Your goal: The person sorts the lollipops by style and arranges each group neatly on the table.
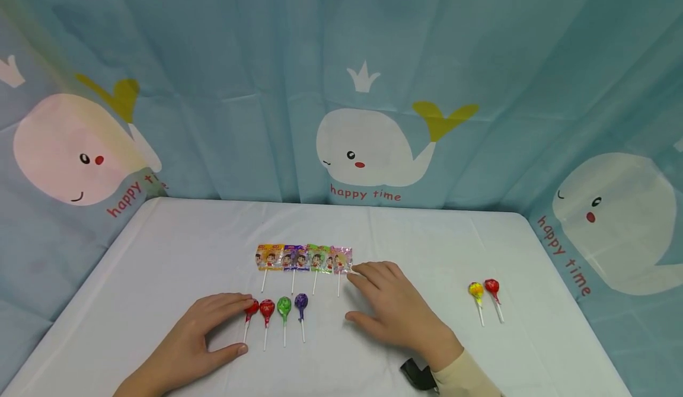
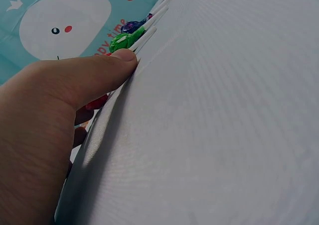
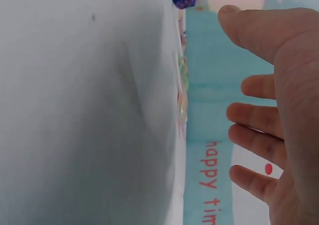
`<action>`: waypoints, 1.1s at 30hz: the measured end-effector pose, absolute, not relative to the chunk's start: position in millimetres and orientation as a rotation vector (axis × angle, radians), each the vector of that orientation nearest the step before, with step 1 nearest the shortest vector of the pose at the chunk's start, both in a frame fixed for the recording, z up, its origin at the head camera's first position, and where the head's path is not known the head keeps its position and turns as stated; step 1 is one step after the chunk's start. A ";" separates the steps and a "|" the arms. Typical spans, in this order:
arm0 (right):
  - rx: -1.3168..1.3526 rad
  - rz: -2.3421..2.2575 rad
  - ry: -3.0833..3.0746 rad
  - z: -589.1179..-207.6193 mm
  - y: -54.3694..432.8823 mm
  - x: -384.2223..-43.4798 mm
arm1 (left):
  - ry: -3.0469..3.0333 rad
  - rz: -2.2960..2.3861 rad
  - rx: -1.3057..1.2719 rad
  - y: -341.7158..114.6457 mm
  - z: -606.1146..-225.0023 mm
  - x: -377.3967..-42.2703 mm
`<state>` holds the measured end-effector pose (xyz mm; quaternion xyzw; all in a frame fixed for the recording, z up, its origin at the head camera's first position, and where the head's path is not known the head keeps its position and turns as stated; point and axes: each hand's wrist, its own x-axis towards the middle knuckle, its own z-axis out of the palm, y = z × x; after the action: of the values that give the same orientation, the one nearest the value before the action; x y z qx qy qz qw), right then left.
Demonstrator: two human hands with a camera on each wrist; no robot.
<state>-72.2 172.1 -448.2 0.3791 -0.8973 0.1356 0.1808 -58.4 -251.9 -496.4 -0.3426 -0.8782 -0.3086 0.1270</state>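
Observation:
My left hand (image 1: 194, 338) is at the left end of a row of round lollipops. Its fingertips touch the head of the leftmost red lollipop (image 1: 251, 308), while the thumb (image 2: 107, 73) lies near the lower end of its stick. Rightward in that row come another red lollipop (image 1: 267, 309), a green lollipop (image 1: 284, 306) and a purple lollipop (image 1: 301, 302). My right hand (image 1: 400, 311) holds nothing, fingers spread, beside the pink flat-wrapped lollipop (image 1: 341, 259). That one ends a row behind, after orange (image 1: 270, 258), purple (image 1: 296, 258) and green (image 1: 320, 259) flat-wrapped ones.
On the right part of the white-covered table (image 1: 539, 349) lie a yellow lollipop (image 1: 476, 291) and a red lollipop (image 1: 492, 287). A black strap piece (image 1: 418, 375) shows by the right wrist. A blue whale-print curtain (image 1: 245, 148) hangs behind and at both sides.

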 end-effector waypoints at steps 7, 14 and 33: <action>1.044 0.361 -2.540 -448.3 180.3 -70.8 | -2.570 -0.884 -0.986 -251.6 -497.3 -57.8; 0.983 0.369 -2.596 -447.8 192.6 -66.7 | -2.597 -0.881 -0.975 -251.1 -496.0 -57.2; 0.901 0.369 -2.608 -449.1 218.8 -61.1 | -2.649 -0.881 -0.930 -250.9 -495.6 -56.3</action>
<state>-61.1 218.8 -449.1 0.3185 -0.9219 0.1304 0.1780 -56.3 -250.9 -495.6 -0.3145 -0.8958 -0.2981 0.0993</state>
